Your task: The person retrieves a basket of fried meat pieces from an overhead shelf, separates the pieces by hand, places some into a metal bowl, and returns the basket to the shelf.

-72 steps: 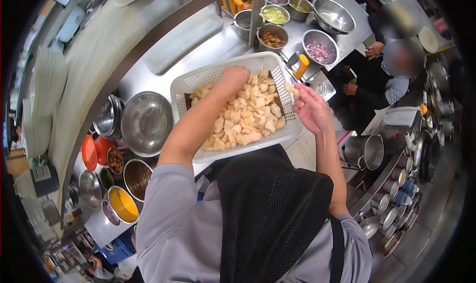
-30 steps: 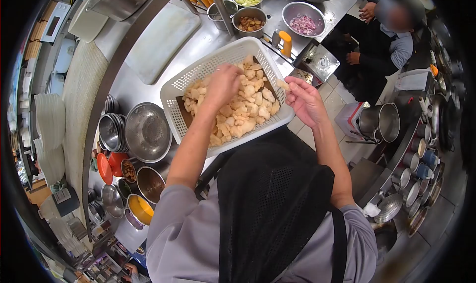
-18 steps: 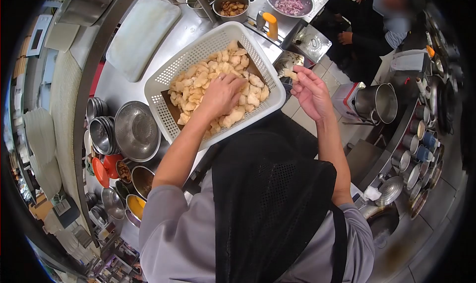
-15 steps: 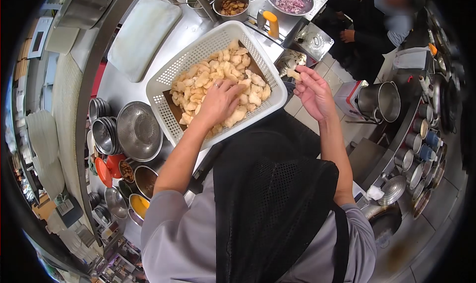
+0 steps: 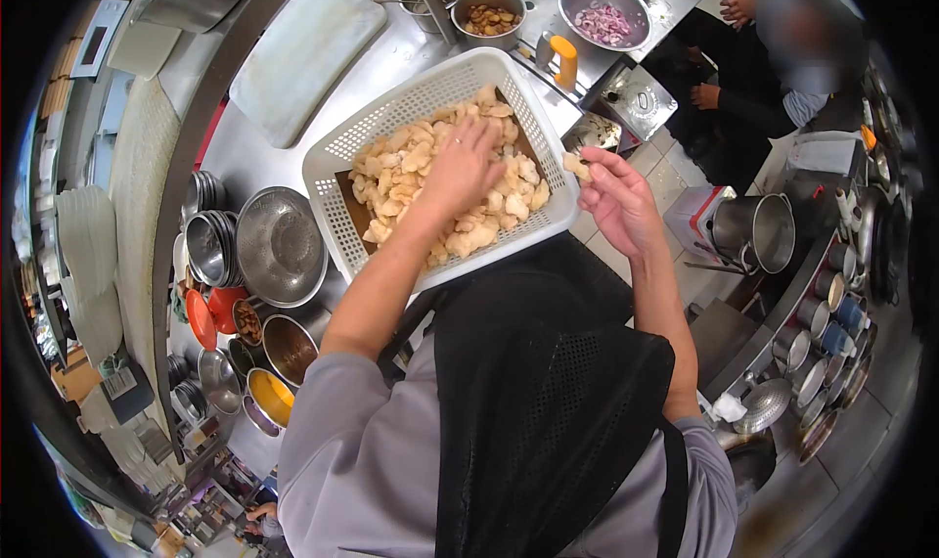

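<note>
Right hand (image 5: 618,194), right of frame centre: thumb and fingertips pinched together on one pale piece (image 5: 576,166), held just outside the rim of the white basket (image 5: 326,181). Left hand (image 5: 463,167), frame centre: back of hand up, fingers slightly spread, resting on the heap of pale pieces (image 5: 403,157) inside that basket. Its palm side is hidden, so cannot tell whether it grips a piece. Hands well apart.

Basket sits tilted in frame, centre, on the steel counter (image 5: 399,61), its lower side next to the person's black apron (image 5: 548,392). Heap leans towards the basket's right wall; dark base lining shows at left.

Risks, judged:
1. Dropped piece. Held by the fingertips only, and outside the rim; a slackened pinch would let it fall to the floor tiles (image 5: 667,181) or into the open metal container (image 5: 593,133) just above the hand in frame.
2. Crushed or broken piece. Cause: pinching too hard, or the left hand pressing down, should the pieces prove soft.
3. Spill over the right wall. Cause: left hand sweeping pieces rightwards.
4. Basket shifting. Neither hand grips its rim, so a push could slide it towards the orange-handled tool (image 5: 564,61), just beyond its upper right corner.
</note>
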Demonstrator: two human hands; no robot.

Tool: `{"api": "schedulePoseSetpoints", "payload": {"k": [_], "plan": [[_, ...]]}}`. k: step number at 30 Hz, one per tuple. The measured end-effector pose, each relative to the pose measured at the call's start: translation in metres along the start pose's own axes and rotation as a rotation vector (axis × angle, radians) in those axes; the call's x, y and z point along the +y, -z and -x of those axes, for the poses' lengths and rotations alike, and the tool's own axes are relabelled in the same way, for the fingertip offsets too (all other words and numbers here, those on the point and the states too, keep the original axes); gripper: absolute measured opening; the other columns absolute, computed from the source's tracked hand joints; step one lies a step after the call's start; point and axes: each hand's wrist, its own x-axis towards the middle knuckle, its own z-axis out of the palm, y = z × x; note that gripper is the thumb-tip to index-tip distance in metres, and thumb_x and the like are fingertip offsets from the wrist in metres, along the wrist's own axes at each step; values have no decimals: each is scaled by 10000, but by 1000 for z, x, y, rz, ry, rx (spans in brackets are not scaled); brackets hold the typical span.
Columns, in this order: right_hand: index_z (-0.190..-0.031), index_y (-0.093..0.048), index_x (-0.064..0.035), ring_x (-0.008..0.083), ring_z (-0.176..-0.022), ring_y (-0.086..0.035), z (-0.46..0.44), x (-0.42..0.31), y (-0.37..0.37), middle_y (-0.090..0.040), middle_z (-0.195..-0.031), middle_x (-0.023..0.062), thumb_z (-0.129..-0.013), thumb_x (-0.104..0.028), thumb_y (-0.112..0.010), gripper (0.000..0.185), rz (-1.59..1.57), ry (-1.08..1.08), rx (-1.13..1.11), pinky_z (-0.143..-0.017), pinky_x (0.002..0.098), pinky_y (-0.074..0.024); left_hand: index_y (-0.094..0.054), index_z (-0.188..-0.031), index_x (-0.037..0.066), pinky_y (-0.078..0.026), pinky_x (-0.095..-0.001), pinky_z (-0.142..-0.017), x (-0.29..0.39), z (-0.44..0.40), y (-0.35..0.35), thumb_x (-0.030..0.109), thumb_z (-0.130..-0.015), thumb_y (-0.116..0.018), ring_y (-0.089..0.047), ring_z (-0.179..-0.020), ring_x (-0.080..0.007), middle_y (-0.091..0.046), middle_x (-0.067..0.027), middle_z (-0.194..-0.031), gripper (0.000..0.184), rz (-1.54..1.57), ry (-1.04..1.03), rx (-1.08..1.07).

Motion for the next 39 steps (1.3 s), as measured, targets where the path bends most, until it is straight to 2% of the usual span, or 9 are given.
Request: {"api": "schedulePoseSetpoints", "payload": {"k": [6, 9, 12, 16, 22, 28, 31, 37, 39], "plan": [[-1310, -637, -8, 92, -798, -594, 0, 3, 15, -666, -973, 26, -1034, -97, -643, 290, -44, -7, -4, -750, 268, -513, -684, -1237, 22, -509, -468, -1044, 13, 16, 28, 222, -1007, -606, -637, -1199, -383, -664, -221, -1270, 315, 396, 160, 40], [-1310, -636, -8, 90, -788, -591, -6, 2, 14, -666, -975, 28, -1030, -95, -648, 293, -35, -25, -19, -749, 267, -512, -701, -1191, 28, -555, -486, -924, -16, -17, 38, 220, -998, -603, -690, -1040, -387, -690, -207, -1171, 290, 265, 399, 158], [-1303, -641, -6, 94, -781, -589, -13, -2, 0, -657, -945, 22, -1023, -91, -658, 293, -7, -43, -12, -746, 265, -506, -710, -1120, 33, -556, -514, -868, -62, -39, 6, 228, -961, -642, -698, -945, -395, -697, -188, -1086, 261, -40, 434, -54], [-1283, -652, 2, 106, -772, -589, -19, -5, -12, -652, -916, 18, -1013, -85, -672, 285, 2, -52, -14, -741, 261, -496, -672, -1097, 58, -556, -503, -840, -53, -49, -9, 227, -902, -701, -698, -928, -397, -691, -180, -1054, 260, -202, 361, 41], [-1281, -651, 5, 101, -773, -616, -30, -11, -7, -667, -926, 27, -1012, -95, -678, 289, 63, -15, -9, -739, 272, -519, -622, -1165, 64, -542, -446, -807, -57, -53, -10, 208, -867, -725, -695, -886, -328, -713, -117, -963, 347, 225, 353, 77], [-1292, -655, -17, 95, -794, -636, -46, -27, -13, -674, -933, 15, -1018, -109, -673, 289, 74, 62, -57, -758, 280, -536, -610, -1195, 53, -546, -421, -814, -68, -60, -9, 205, -871, -724, -695, -877, -293, -717, -124, -947, 376, 208, 381, -238], [-1299, -656, -29, 96, -802, -639, -54, -28, -16, -680, -951, 12, -1020, -112, -671, 291, 64, 66, -29, -766, 286, -538, -604, -1232, 49, -549, -395, -828, -66, -58, -5, 167, -902, -706, -696, -877, -265, -714, -120, -963, 364, 240, 364, -143], [-1305, -657, -43, 96, -835, -639, -69, -27, -12, -687, -1038, 30, -1022, -104, -664, 289, -39, 154, -89, -791, 286, -532, -540, -1310, 26, -568, -331, -862, -37, -55, 25, 63, -992, -607, -703, -1087, -246, -647, -118, -1233, 327, 1237, 496, 301], [-1324, -651, -57, 98, -864, -635, -78, -29, -15, -678, -1058, 30, -1032, -103, -647, 296, -94, 178, -143, -816, 289, -524, -510, -1354, 17, -579, -354, -961, -21, -61, 45, 22, -1023, -561, -676, -1188, -289, -616, -137, -1292, 335, 1525, 497, 227]]}}
